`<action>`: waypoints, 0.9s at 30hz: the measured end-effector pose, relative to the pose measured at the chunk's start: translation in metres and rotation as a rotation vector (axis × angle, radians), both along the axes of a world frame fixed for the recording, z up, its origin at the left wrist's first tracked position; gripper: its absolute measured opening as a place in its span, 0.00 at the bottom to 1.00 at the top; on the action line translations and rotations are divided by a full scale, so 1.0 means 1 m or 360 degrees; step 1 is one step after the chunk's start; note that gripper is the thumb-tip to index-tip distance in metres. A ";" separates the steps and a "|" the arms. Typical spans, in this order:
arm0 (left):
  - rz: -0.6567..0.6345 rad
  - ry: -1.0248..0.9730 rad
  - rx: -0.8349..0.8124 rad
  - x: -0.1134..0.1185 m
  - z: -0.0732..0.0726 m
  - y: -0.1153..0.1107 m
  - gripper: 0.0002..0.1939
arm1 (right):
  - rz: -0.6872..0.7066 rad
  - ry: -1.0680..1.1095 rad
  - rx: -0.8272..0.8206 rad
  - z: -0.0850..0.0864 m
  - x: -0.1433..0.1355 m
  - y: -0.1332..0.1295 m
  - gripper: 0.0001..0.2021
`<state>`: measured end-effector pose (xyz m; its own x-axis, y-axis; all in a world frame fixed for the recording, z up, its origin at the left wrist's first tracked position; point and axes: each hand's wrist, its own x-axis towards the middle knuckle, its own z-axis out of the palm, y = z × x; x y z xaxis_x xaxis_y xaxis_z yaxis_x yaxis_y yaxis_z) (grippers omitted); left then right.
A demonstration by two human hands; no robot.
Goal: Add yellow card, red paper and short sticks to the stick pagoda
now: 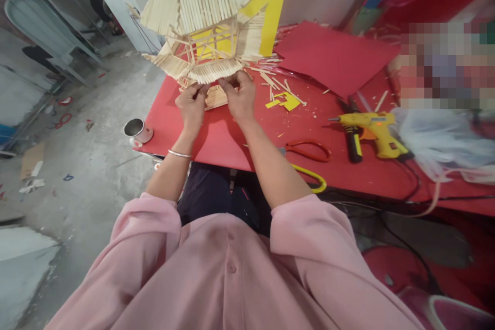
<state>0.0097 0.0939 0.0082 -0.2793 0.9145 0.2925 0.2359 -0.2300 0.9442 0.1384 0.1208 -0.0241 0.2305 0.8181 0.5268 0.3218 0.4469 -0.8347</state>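
A pagoda-like model [201, 2] built of thin wooden sticks stands at the far edge of the red table, with a tall upper roof and a flared lower roof. My left hand [191, 105], a silver bangle on its wrist, pinches the model at the front edge of the lower roof. Close beside it, my right hand [240, 97] is also closed at that edge, thumb and fingers together. Between the two hands shows a small flat base of pale wood [216, 98]. The fingertips are partly hidden under the roof sticks.
Loose sticks [276, 82] and yellow scraps [288, 101] lie right of the model. Red card [332, 56], a yellow glue gun [381, 131], red-handled pliers [309, 149] and a plastic bag [436, 134] are further right. A metal mug [141, 131] stands at the table's left edge.
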 end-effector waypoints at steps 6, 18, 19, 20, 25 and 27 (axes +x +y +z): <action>-0.0023 0.0220 0.0189 -0.020 -0.011 -0.028 0.16 | 0.0102 -0.0182 -0.0250 0.023 0.023 -0.061 0.07; -0.0864 -0.0461 -0.0539 0.016 0.001 -0.100 0.15 | -0.0010 -0.1282 -0.0606 0.061 0.113 -0.193 0.16; -0.0820 -0.0646 -0.0615 0.020 -0.002 -0.102 0.17 | -0.0061 -0.1497 -0.0710 0.058 0.124 -0.205 0.19; -0.0800 -0.0808 -0.0685 0.024 -0.005 -0.104 0.20 | -0.0050 -0.1698 -0.0815 0.054 0.133 -0.216 0.23; -0.0727 -0.1174 -0.0862 0.036 -0.006 -0.114 0.23 | 0.0001 -0.2203 -0.1000 0.039 0.146 -0.227 0.34; -0.0645 -0.1219 -0.0864 0.037 -0.002 -0.116 0.22 | -0.0010 -0.2273 -0.1003 0.038 0.144 -0.220 0.34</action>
<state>0.0471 -0.0218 0.0064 0.1425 0.9378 -0.3164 -0.4751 0.3453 0.8094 0.2823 -0.0992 0.0137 -0.1392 0.9840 -0.1112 0.9826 0.1512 0.1081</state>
